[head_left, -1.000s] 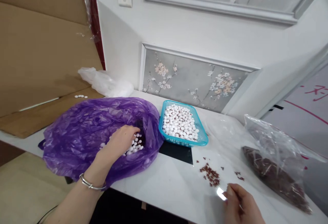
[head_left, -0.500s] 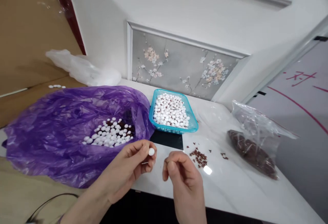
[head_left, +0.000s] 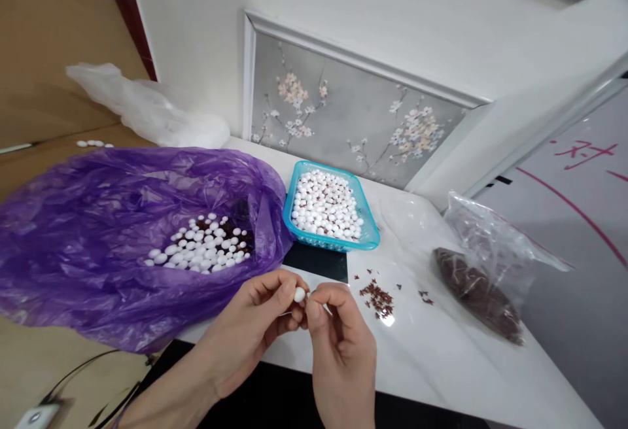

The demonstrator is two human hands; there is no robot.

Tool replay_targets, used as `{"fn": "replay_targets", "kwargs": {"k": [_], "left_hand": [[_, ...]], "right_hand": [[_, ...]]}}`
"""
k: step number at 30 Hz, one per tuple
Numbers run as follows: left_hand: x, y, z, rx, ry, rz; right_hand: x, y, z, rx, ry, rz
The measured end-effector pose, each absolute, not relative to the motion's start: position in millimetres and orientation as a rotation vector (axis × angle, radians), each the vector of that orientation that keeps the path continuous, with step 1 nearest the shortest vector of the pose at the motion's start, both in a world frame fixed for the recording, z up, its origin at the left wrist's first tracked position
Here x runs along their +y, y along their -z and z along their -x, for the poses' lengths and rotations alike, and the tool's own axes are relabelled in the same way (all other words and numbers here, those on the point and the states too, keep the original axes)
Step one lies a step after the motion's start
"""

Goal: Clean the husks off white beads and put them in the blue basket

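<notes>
Between thumb and fingers, my left hand (head_left: 262, 318) pinches a small white ball (head_left: 299, 294). My right hand (head_left: 341, 341) is closed in a pinch right beside the ball; whatever its fingertips hold is too small to make out. To the right of my hands lies a loose pile of small dark-red bits (head_left: 377, 299) on the white table (head_left: 422, 363). Behind my hands a blue plastic basket (head_left: 370, 236) is filled with white balls. On the left an open purple plastic bag (head_left: 122, 200) holds many white balls and some dark bits.
A clear zip bag (head_left: 483, 285) of brown material lies at the right. A crumpled translucent bag (head_left: 152, 112) sits behind the purple one, near a cardboard box (head_left: 53, 56). A framed floral panel (head_left: 343, 105) is on the wall. A cable (head_left: 81, 370) runs at lower left.
My right hand has moved left, bringing its pinched fingertips up to the white ball. My left hand keeps hold of the ball. The view has shifted slightly.
</notes>
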State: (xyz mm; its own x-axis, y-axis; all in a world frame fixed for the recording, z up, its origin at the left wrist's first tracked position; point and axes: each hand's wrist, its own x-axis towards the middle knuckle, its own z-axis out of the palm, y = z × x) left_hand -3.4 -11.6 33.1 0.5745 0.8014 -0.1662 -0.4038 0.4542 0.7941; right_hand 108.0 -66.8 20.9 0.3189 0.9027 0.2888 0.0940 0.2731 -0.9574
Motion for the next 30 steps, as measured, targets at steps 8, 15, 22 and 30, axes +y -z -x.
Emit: {"fn": "replay_targets", "kwargs": {"k": [8,15,22,30], "left_hand": [[-15.7,-32.1,3.3,0.609,-0.8,-0.784],[-15.6,-30.3,1.8,0.646,-0.816,-0.803],[-14.2,-28.3,-1.4,0.632,-0.815,-0.777],[-11.2,-29.6,-1.5,0.616,-0.754,-0.535]], "right_hand": [[-67.1,-19.4,-107.2,-1.109,-0.72,1.178],[-65.6,-19.9,-107.1,-1.078,-0.74,1.228],[-60.6,-20.2,-112.0,-0.888,-0.89,1.223],[-71.3,-7.0,-142.4,-0.976,-0.782,1.347]]}}
